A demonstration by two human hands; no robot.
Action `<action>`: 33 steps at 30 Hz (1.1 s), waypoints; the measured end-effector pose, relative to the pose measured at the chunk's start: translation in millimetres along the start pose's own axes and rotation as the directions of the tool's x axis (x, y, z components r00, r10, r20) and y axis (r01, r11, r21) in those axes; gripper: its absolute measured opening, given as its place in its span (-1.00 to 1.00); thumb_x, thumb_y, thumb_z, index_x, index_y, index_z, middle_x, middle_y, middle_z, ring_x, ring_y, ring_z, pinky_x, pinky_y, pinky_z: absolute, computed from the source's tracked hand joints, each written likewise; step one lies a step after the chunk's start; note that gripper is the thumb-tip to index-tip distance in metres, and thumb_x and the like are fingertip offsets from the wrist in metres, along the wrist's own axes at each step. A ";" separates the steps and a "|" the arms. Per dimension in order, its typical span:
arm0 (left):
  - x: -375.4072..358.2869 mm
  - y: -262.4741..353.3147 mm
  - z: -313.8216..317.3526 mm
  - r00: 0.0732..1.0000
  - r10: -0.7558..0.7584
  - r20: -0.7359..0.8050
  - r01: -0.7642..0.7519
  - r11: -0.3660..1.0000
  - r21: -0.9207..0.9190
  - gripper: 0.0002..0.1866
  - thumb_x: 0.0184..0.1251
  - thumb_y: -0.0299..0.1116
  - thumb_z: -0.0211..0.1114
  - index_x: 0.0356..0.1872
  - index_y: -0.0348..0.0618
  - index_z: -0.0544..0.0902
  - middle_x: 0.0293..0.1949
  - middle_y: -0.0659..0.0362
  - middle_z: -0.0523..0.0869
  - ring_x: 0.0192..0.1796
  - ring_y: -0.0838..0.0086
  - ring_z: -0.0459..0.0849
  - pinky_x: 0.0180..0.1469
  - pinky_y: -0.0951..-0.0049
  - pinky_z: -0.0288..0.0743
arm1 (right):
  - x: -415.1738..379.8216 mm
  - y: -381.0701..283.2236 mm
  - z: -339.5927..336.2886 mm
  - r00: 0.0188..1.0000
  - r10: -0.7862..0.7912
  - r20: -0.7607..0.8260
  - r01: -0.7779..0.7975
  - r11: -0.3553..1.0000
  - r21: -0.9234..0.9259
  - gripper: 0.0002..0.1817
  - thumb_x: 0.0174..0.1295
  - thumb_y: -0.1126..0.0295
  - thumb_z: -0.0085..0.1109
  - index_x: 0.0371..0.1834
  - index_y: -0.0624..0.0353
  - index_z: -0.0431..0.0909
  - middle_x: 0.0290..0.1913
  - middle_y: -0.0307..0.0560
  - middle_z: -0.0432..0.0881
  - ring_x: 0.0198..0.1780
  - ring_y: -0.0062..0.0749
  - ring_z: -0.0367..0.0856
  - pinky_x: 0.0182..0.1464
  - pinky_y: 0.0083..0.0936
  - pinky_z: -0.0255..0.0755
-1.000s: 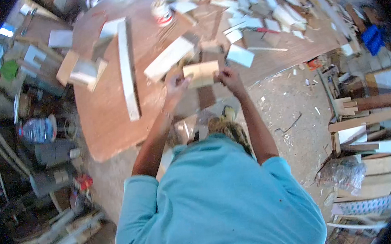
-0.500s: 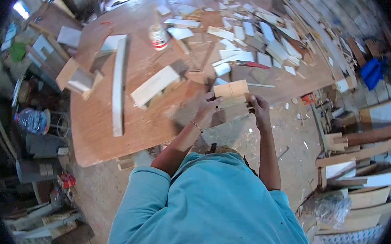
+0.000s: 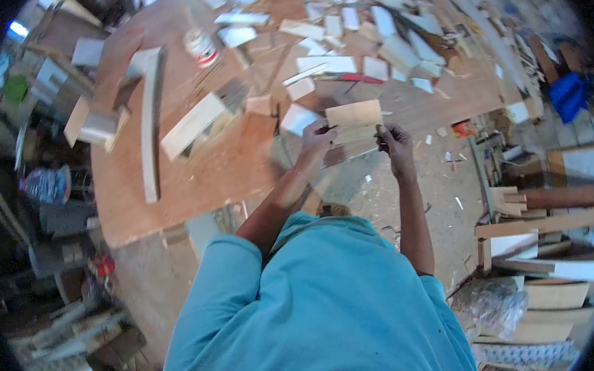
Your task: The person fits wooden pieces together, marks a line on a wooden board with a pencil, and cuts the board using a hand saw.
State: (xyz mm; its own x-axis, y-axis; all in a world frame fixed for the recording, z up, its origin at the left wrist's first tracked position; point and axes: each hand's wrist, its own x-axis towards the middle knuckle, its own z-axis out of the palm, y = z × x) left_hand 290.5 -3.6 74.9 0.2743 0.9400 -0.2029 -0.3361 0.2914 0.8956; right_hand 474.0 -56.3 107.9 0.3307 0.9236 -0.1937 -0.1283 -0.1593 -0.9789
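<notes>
A small pale wooden piece [image 3: 354, 115] is held up just over the near edge of the table [image 3: 200, 193]. My left hand [image 3: 316, 142] grips its left end with bent fingers, and my right hand [image 3: 396, 141] pinches its lower right corner. Its face looks like two panels, one above the other. Just left of my left hand lies a white block [image 3: 299, 118]. Behind the piece, a red-handled tool [image 3: 364, 78] rests among wood offcuts.
A white bottle with a red label [image 3: 200, 48], a long pale strip [image 3: 151, 127] and a pale board [image 3: 193, 125] are on the table. Many offcuts cover its far right. Stacked wood [image 3: 544, 225] stands at the right, a clear water bottle [image 3: 46, 186] at the left.
The view has shifted, so the table's objects appear farther left and a little higher. Both hands still hold the wooden piece, which is turned slightly and shows a plainer upper face.
</notes>
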 end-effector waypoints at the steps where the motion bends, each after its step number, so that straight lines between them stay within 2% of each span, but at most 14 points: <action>1: -9.3 -5.6 -14.7 0.999 -0.008 -0.040 0.008 1.000 0.006 -0.83 0.07 -0.39 0.26 -0.36 -0.27 0.55 -0.50 0.30 0.49 -0.45 0.66 0.46 -0.54 0.66 0.42 | -4.0 4.7 4.6 0.998 0.057 0.012 -0.057 0.998 -0.008 -0.78 0.12 0.26 0.16 -0.37 0.20 0.55 -0.50 -0.26 0.55 -0.54 -0.65 0.43 -0.50 -0.69 0.32; 3: -17.1 -2.9 -30.4 0.979 -0.202 0.028 0.200 0.978 0.058 -0.71 0.11 -0.41 0.25 -0.15 -0.30 0.51 -0.27 0.14 0.57 -0.26 0.49 0.58 -0.37 0.48 0.57 | -3.8 25.8 14.6 0.986 0.137 0.091 -0.136 0.990 -0.020 -0.79 0.12 0.26 0.16 -0.35 0.20 0.55 -0.50 -0.27 0.55 -0.54 -0.67 0.44 -0.51 -0.72 0.33; 4: -33.1 13.6 -28.1 0.986 -0.155 -0.057 0.157 0.987 0.023 -0.82 0.14 -0.39 0.19 -0.36 -0.35 0.52 -0.49 0.23 0.51 -0.41 0.59 0.52 -0.48 0.59 0.52 | -2.9 35.9 20.5 0.969 0.205 0.142 -0.201 0.979 -0.038 -0.79 0.12 0.27 0.17 -0.34 0.20 0.55 -0.49 -0.27 0.56 -0.55 -0.68 0.44 -0.51 -0.75 0.33; 7: -41.2 10.1 -70.2 0.975 -0.074 -0.210 0.127 0.960 0.251 -0.81 0.17 -0.39 0.15 -0.35 -0.36 0.52 -0.47 0.21 0.54 -0.45 0.60 0.52 -0.47 0.60 0.53 | 1.8 56.7 52.0 0.936 0.318 0.150 -0.306 0.947 -0.098 -0.78 0.13 0.28 0.16 -0.31 0.23 0.54 -0.50 -0.26 0.55 -0.58 -0.67 0.43 -0.53 -0.73 0.34; 9: -45.4 4.6 -103.5 0.941 -0.139 -0.309 0.197 0.966 0.165 -0.81 0.18 -0.39 0.13 -0.38 -0.37 0.53 -0.46 0.18 0.57 -0.50 0.60 0.52 -0.47 0.60 0.49 | 12.4 68.1 72.7 0.928 0.324 0.186 -0.309 0.945 -0.105 -0.77 0.13 0.28 0.15 -0.30 0.25 0.53 -0.50 -0.25 0.54 -0.57 -0.67 0.44 -0.53 -0.72 0.36; 13: -45.1 3.4 -160.2 0.933 0.006 -0.360 0.120 0.938 0.325 -0.80 0.11 -0.37 0.17 -0.40 -0.34 0.55 -0.55 0.14 0.59 -0.50 0.44 0.56 -0.45 0.47 0.44 | 21.2 70.5 119.1 0.912 0.323 0.254 -0.291 0.944 -0.154 -0.77 0.14 0.27 0.15 -0.28 0.22 0.52 -0.50 -0.25 0.54 -0.55 -0.65 0.47 -0.54 -0.71 0.37; 15: -49.3 9.1 -182.1 0.895 0.157 -0.417 0.173 0.740 0.650 -0.69 0.00 -0.30 0.27 -0.30 -0.35 0.53 -0.41 0.00 0.60 -0.31 0.28 0.57 -0.26 0.32 0.43 | 24.9 74.2 135.7 0.916 0.318 0.243 -0.287 0.946 -0.152 -0.78 0.14 0.27 0.14 -0.28 0.20 0.52 -0.51 -0.25 0.54 -0.55 -0.65 0.48 -0.54 -0.70 0.37; 16: -49.6 12.0 -188.4 0.890 0.160 -0.426 0.175 0.743 0.646 -0.69 0.00 -0.30 0.27 -0.30 -0.35 0.53 -0.41 0.00 0.60 -0.31 0.28 0.57 -0.26 0.32 0.43 | 28.3 78.2 141.5 0.920 0.332 0.207 -0.300 0.938 -0.171 -0.80 0.15 0.28 0.13 -0.28 0.18 0.51 -0.50 -0.25 0.55 -0.54 -0.64 0.49 -0.54 -0.70 0.37; 18: -48.9 17.3 -195.6 0.885 0.357 -0.300 0.128 0.433 0.892 -0.46 -0.13 -0.22 0.36 -0.13 -0.36 0.45 -0.18 -0.14 0.54 -0.02 0.13 0.45 -0.05 0.24 0.34 | 34.3 85.5 151.7 0.922 0.349 0.167 -0.317 0.929 -0.191 -0.81 0.16 0.29 0.11 -0.27 0.16 0.51 -0.49 -0.24 0.56 -0.53 -0.63 0.50 -0.54 -0.69 0.37; 22: -45.8 40.0 -173.6 0.947 0.132 -0.293 0.223 0.387 0.895 -0.16 -0.22 -0.09 0.40 0.10 -0.36 0.26 0.02 -0.21 0.36 0.16 0.04 0.23 0.13 0.17 0.16 | 41.8 93.6 159.2 0.946 0.310 0.101 -0.292 0.943 -0.159 -0.83 0.17 0.31 0.09 -0.26 0.15 0.50 -0.46 -0.24 0.57 -0.52 -0.61 0.52 -0.54 -0.69 0.38; 24: -39.9 21.3 -171.2 0.937 0.331 -0.108 0.049 0.182 0.982 0.02 -0.29 -0.02 0.40 0.21 -0.36 0.10 0.10 -0.25 0.22 0.17 -0.04 0.17 0.20 0.09 0.05 | 44.7 92.8 160.4 0.952 0.299 0.072 -0.283 0.943 -0.174 -0.83 0.17 0.31 0.09 -0.25 0.14 0.50 -0.46 -0.24 0.57 -0.52 -0.60 0.53 -0.54 -0.68 0.38; 27: -29.7 3.8 -173.8 0.946 0.316 -0.068 0.024 0.143 0.989 0.10 -0.30 -0.02 0.37 0.26 -0.37 -0.04 0.16 -0.25 0.10 0.18 -0.05 0.13 0.25 0.03 -0.08 | 46.4 89.4 155.5 0.971 0.239 0.022 -0.235 0.966 -0.110 -0.83 0.18 0.31 0.09 -0.26 0.14 0.51 -0.47 -0.25 0.57 -0.52 -0.60 0.52 -0.54 -0.66 0.38; 31: -29.8 -5.6 -202.2 0.944 0.324 0.065 -0.106 0.112 0.988 0.10 -0.29 -0.08 0.34 0.27 -0.38 -0.11 0.17 -0.21 0.11 0.19 -0.06 0.13 0.25 0.06 -0.05 | 46.1 85.7 155.4 0.973 0.229 -0.011 -0.228 0.959 -0.170 -0.85 0.18 0.33 0.08 -0.28 0.15 0.52 -0.47 -0.27 0.56 -0.54 -0.64 0.49 -0.53 -0.68 0.39; 33: -48.2 45.5 -206.0 0.988 0.082 0.128 -0.149 0.331 0.932 0.12 -0.28 -0.16 0.34 0.29 -0.37 -0.17 0.22 -0.20 0.08 0.25 -0.05 0.08 0.28 0.09 -0.05 | 40.9 83.5 161.9 0.971 0.236 0.030 -0.229 0.962 -0.150 -0.85 0.18 0.34 0.09 -0.29 0.16 0.52 -0.47 -0.27 0.56 -0.53 -0.65 0.48 -0.52 -0.68 0.40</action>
State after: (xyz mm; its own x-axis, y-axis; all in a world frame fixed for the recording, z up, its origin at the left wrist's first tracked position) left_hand 76.4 0.9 43.9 0.3593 0.9301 -0.0763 0.6876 -0.2085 0.6955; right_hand 325.4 24.6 28.9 0.2634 0.8698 -0.4173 -0.0586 -0.4173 -0.9069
